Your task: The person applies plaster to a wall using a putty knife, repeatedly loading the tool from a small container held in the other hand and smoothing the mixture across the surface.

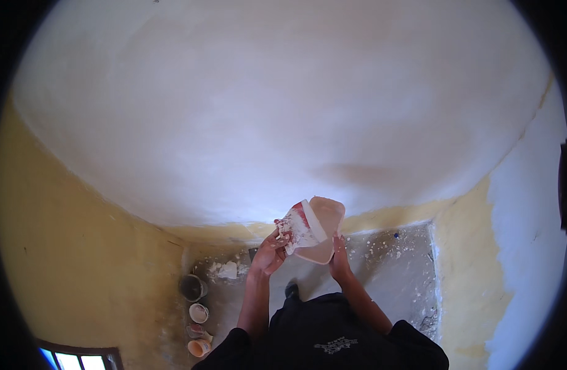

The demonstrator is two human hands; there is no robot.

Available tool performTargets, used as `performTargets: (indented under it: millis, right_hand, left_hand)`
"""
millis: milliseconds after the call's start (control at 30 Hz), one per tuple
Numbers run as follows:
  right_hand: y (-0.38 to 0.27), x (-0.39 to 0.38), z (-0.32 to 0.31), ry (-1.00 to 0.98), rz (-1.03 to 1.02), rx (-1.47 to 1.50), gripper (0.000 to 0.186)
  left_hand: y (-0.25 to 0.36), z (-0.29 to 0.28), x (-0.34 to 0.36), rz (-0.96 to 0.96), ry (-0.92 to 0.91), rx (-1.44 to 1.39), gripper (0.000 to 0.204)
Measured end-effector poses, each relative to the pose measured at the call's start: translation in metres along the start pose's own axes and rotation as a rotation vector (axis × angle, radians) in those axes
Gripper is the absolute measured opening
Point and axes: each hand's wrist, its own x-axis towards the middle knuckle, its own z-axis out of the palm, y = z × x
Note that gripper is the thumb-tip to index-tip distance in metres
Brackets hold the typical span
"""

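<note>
My left hand (270, 251) is closed on a red scraper (303, 231) smeared with lumpy white paste, with a pale straight edge. My right hand (339, 261) grips the near right side of a pale pink, rounded rectangular board (325, 216). The scraper lies over the board's left part, hiding some of it; whether they touch is hard to tell. Both are held up in front of me, above the floor.
A large white wall (277, 105) faces me, with yellow walls (86, 234) beside it. On the grey floor (382, 271) are white debris, a dark bucket (194, 288), a white tub (199, 313) and an orange bucket (199, 348) along the left. A window (80, 361) is at lower left.
</note>
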Motion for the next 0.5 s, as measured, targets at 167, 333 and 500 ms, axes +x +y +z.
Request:
performTargets:
  millis: [167, 333, 500]
  right_hand:
    - [-0.018, 0.004, -0.010, 0.075, 0.034, -0.046, 0.049]
    - [-0.035, -0.019, -0.050, 0.103, 0.027, -0.186, 0.044]
    - [-0.038, -0.003, -0.055, 0.131, -0.029, -0.232, 0.050]
  left_hand:
    - [0.002, -0.004, 0.006, 0.065, 0.047, -0.148, 0.045]
    - [0.094, 0.060, -0.013, 0.688, 0.318, 0.164, 0.046]
    - [0.249, 0.112, 0.042, 1.296, 1.002, 0.976, 0.036]
